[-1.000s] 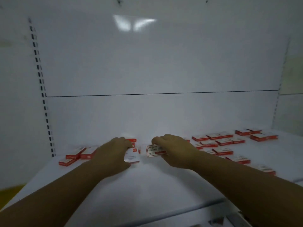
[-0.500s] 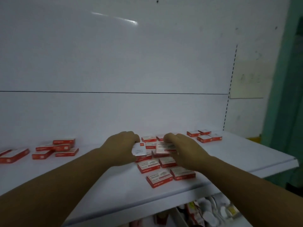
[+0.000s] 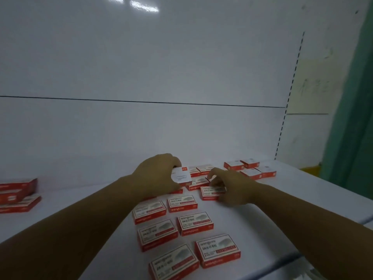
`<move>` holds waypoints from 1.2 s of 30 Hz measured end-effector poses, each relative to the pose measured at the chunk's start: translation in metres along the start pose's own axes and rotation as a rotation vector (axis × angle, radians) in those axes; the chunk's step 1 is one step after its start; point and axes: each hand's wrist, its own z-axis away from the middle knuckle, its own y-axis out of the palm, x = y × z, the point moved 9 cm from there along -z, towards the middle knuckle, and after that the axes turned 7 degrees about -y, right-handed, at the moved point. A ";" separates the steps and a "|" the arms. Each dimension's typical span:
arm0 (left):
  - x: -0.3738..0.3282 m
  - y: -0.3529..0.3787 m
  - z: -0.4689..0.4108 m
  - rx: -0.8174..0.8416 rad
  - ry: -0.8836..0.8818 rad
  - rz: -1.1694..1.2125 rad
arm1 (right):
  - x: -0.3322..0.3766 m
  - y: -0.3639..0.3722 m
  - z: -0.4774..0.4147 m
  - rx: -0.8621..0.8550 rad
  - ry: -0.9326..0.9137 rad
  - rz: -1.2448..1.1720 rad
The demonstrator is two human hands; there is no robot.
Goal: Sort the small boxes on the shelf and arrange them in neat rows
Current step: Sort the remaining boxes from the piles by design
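Several small red-and-white boxes lie flat in two rows on the white shelf (image 3: 80, 215), running from the front edge, such as one box (image 3: 217, 250), back toward the wall. My left hand (image 3: 155, 176) holds a small box (image 3: 181, 174) lifted above the rows, its white underside facing me. My right hand (image 3: 230, 186) rests its fingers on a box (image 3: 212, 192) lying at the far end of the right row. More boxes sit behind my hands, partly hidden.
A loose cluster of boxes (image 3: 250, 168) lies at the back right of the shelf. A small stack of boxes (image 3: 18, 195) sits at the far left. The white back panel rises behind; a green wall (image 3: 355, 98) stands to the right.
The view has swung right and down, showing the two rows close up. My left hand still holds its box; my right hand has lowered its box onto the shelf in the right row.
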 end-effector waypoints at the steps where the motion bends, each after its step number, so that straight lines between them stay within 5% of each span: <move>1: -0.001 0.004 -0.004 0.010 -0.011 -0.001 | 0.000 0.003 -0.002 0.023 -0.028 -0.006; 10: -0.066 0.041 -0.043 0.091 -0.094 -0.031 | -0.073 -0.080 0.007 -0.178 -0.122 0.115; 23: -0.214 0.165 -0.132 0.277 -0.171 -0.102 | -0.211 -0.112 0.044 -0.071 -0.153 0.112; 29: -0.207 0.151 -0.120 0.174 -0.223 -0.103 | -0.196 -0.093 0.031 -0.127 -0.205 0.020; 36: -0.096 0.051 -0.014 0.156 -0.444 -0.347 | -0.090 -0.058 0.008 -0.025 -0.388 0.147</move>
